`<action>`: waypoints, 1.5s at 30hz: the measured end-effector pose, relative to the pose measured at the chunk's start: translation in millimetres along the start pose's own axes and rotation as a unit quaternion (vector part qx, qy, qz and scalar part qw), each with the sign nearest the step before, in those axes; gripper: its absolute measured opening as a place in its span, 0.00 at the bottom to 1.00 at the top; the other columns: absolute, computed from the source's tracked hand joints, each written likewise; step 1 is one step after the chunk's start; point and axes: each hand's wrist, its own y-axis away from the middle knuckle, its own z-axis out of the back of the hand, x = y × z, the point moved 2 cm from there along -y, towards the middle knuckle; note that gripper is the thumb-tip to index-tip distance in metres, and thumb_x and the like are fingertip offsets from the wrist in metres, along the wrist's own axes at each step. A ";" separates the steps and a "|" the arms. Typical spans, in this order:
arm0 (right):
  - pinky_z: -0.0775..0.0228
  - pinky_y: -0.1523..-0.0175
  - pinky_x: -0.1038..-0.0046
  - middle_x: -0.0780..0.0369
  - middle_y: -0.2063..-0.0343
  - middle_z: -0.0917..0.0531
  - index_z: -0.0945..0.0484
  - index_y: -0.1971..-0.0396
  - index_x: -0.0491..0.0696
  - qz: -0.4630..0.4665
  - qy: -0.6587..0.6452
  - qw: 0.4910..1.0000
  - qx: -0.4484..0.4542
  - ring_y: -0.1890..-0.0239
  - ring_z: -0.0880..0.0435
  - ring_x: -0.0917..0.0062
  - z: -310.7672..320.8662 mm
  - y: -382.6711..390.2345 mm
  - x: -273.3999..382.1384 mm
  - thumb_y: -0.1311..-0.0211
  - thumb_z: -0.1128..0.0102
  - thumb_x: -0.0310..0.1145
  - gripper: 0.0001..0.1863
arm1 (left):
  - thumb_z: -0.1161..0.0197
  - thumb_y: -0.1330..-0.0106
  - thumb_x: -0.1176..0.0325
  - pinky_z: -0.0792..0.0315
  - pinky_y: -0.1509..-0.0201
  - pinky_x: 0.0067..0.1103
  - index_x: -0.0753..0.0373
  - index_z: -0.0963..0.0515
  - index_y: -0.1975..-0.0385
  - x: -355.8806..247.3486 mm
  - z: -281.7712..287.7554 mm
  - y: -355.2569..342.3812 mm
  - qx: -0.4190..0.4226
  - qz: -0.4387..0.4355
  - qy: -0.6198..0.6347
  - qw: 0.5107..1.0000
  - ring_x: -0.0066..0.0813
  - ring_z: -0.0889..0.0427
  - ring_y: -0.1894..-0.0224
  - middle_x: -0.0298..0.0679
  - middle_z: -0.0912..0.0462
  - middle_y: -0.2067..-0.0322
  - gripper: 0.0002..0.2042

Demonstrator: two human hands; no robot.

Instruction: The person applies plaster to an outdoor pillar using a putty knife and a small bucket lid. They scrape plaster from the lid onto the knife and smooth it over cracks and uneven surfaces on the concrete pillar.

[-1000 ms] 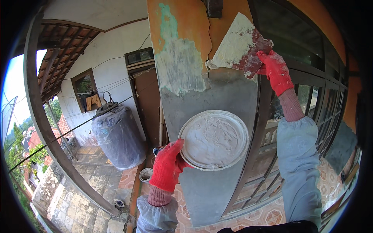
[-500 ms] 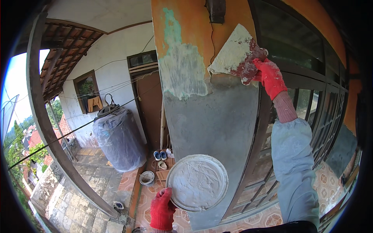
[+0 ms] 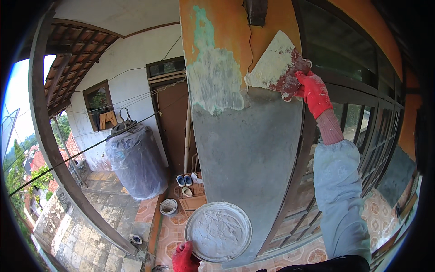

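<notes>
My right hand (image 3: 315, 93), in a red glove, grips the maroon handle of a wide putty knife (image 3: 273, 62). Its flat blade is crusted with pale putty and lies against the column wall (image 3: 244, 145), where orange paint meets grey plaster. A thin crack runs down to the blade. Low in front, my left hand (image 3: 185, 257), also red-gloved, is closed on the edge of a round lid (image 3: 249, 232). Grey-white putty (image 3: 217, 231) covers the lid. Left of the blade, a scraped patch (image 3: 215, 81) shows whitish and green layers.
A plastic-wrapped barrel (image 3: 137, 163) stands left of the column. A small bucket (image 3: 169, 207) and shoes (image 3: 184, 180) are on the floor behind the lid. A dark cable (image 3: 72, 158) crosses the left side. Framed windows (image 3: 349, 109) flank the column's right.
My left hand and the lid have moved down and slightly left. My right hand and the putty knife stay at nearly the same spot on the wall.
</notes>
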 end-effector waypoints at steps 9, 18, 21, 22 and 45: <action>0.25 0.71 0.79 0.63 0.64 0.20 0.30 0.54 0.47 0.034 0.078 0.995 -0.060 0.71 0.19 0.80 -5.5 16.2 20.5 0.40 0.47 0.35 0.15 | 0.53 0.37 0.73 0.39 0.82 0.24 0.64 0.25 0.61 -7.2 -2.4 13.8 0.052 -0.285 -0.290 0.912 0.28 0.32 0.85 0.37 0.31 0.87 0.10; 0.26 0.73 0.80 0.65 0.68 0.20 0.29 0.56 0.47 0.033 0.089 0.993 -0.075 0.74 0.20 0.83 -6.2 18.1 21.3 0.40 0.47 0.37 0.15 | 0.53 0.36 0.73 0.39 0.82 0.21 0.64 0.25 0.66 -20.1 -12.3 24.8 0.051 -0.283 -0.252 0.924 0.26 0.33 0.86 0.36 0.32 0.88 0.08; 0.26 0.73 0.80 0.65 0.68 0.20 0.28 0.57 0.48 0.009 0.050 0.996 -0.075 0.73 0.20 0.83 1.1 23.4 27.3 0.40 0.48 0.37 0.14 | 0.54 0.36 0.73 0.40 0.83 0.21 0.64 0.24 0.66 -16.4 -7.5 26.7 0.083 -0.302 -0.260 0.914 0.25 0.34 0.87 0.36 0.32 0.88 0.09; 0.26 0.73 0.80 0.65 0.68 0.20 0.28 0.57 0.48 0.010 0.049 0.996 -0.076 0.73 0.20 0.83 -2.6 22.7 29.0 0.40 0.48 0.37 0.14 | 0.54 0.36 0.73 0.40 0.83 0.21 0.64 0.24 0.66 -16.8 -7.7 27.2 0.082 -0.303 -0.260 0.913 0.25 0.34 0.87 0.36 0.32 0.88 0.09; 0.28 0.74 0.81 0.67 0.66 0.20 0.28 0.53 0.49 0.042 0.065 0.992 -0.104 0.69 0.20 0.84 -5.9 22.5 43.8 0.40 0.48 0.37 0.17 | 0.54 0.35 0.71 0.39 0.83 0.21 0.62 0.24 0.66 -24.1 -23.1 39.4 0.071 -0.288 -0.261 0.919 0.25 0.33 0.87 0.35 0.31 0.88 0.10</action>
